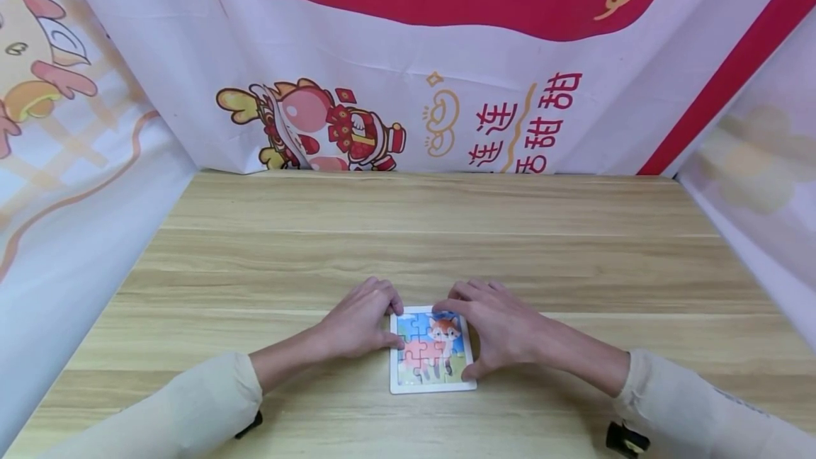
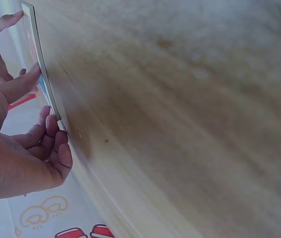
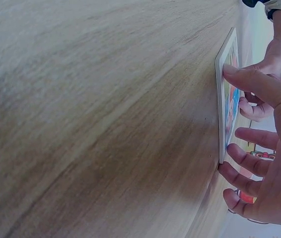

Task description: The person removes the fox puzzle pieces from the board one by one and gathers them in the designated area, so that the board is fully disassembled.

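**White-framed fox puzzle [image 1: 431, 350] held from both sides**

My left hand [image 1: 358, 321] pinches its left side, fingers curled by the far corner. My right hand [image 1: 508, 326] grips the right side between thumb and index finger. It lies on the wooden surface [image 1: 408, 253].

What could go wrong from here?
1. The left hand has its thumb at the puzzle's left rim, right by the pieces; it might nudge one.
2. The right hand is at the opposite side; uneven pushes could skew the puzzle on the table.
3. Nothing covers the pieces; tilting might spill them.
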Demonstrator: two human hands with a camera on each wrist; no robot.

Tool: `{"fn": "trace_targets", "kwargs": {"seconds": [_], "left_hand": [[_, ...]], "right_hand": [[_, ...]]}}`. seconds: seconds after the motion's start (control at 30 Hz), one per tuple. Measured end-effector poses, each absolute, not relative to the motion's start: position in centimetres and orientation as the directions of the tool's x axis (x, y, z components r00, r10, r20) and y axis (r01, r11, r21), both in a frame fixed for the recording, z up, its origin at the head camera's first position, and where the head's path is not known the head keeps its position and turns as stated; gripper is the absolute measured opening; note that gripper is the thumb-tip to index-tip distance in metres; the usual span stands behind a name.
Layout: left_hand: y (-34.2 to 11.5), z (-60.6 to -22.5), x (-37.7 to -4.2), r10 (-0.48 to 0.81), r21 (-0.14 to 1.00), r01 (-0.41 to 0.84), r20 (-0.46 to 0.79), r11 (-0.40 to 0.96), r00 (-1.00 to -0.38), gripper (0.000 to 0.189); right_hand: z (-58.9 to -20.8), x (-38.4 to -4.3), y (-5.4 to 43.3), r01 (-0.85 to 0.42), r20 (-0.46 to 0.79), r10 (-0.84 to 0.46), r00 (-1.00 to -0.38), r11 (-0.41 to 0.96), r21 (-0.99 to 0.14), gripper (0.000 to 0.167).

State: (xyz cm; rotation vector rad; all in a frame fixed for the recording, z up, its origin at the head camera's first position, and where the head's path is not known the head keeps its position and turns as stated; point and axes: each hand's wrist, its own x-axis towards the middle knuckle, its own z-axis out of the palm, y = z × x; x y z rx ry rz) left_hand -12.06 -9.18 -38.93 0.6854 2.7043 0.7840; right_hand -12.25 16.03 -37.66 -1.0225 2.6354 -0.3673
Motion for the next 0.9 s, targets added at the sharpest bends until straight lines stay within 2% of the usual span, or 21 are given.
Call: {"fn": "trace_targets", "kwargs": {"seconds": [0.43, 0.9], "left_hand": [[-9.21, -38.97, -12.18, 0.489, 0.559, 0.352, -0.113, 0.751, -0.865, 0.04], [-9.14, -38.75, -12.1, 0.486, 0.562, 0.347, -0.114, 0.751, -0.866, 0.04]], "right_hand": [[-37.53, -12.28, 16.15, -0.708, -0.133, -0.756, -0.641, 0.65, -0.278, 0.079], [-37.23, -12.37, 15.91, -0.701, -0.175, -0.748, -0.64, 0.662, -0.267, 0.079]]}}
